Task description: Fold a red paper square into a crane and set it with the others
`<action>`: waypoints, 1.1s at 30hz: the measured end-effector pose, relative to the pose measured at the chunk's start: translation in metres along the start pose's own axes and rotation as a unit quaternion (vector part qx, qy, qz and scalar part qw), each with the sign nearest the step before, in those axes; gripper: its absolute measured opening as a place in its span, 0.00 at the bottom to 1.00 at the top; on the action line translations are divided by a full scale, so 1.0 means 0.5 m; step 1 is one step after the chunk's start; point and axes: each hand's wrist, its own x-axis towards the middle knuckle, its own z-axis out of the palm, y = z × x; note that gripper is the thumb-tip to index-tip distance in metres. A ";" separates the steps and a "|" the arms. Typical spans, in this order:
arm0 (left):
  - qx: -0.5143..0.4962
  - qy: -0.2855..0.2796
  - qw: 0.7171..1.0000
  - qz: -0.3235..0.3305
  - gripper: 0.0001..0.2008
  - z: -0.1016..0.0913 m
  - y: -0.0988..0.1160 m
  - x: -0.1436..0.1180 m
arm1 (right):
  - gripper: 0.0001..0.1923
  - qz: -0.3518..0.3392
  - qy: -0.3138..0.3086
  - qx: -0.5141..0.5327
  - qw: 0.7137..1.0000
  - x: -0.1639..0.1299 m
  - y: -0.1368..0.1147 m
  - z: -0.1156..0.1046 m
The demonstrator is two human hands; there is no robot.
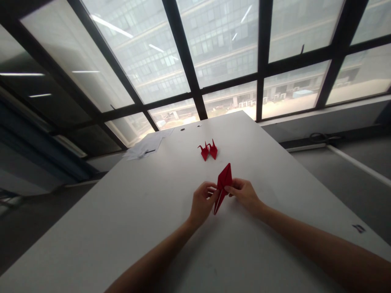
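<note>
Two red paper cranes, white sheets on table

So it's just two bare arms in the shot, no sleeves anywhere up to where the bottom edge cuts them off. No watch, no bracelet, no rings that I can make out on either the left hand or the right hand. No gloves either. Both forearms are slim and long, and the fingers look slender with short nails, though it's too small to say much more. Lighting from behind leaves the arms pretty shadowed, so finer detail is lost.
</note>
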 end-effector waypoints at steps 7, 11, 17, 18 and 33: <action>0.031 0.018 0.999 0.000 0.11 0.006 0.017 -0.003 | 0.16 0.020 0.004 0.038 0.999 -0.001 -0.012 0.005; 0.074 0.024 0.996 0.048 0.06 0.021 0.046 0.006 | 0.16 0.018 0.010 0.056 0.998 0.001 -0.028 0.007; 0.141 0.101 0.977 0.121 0.05 0.034 0.057 0.026 | 0.16 0.025 0.024 0.019 0.999 0.029 -0.043 0.019; 0.147 0.109 0.974 0.134 0.04 0.032 0.056 0.031 | 0.16 0.024 0.024 0.016 0.999 0.039 -0.043 0.022; 0.144 0.122 0.974 0.127 0.07 -0.013 -0.037 0.148 | 0.17 -0.032 0.000 -0.034 0.999 0.199 0.013 0.039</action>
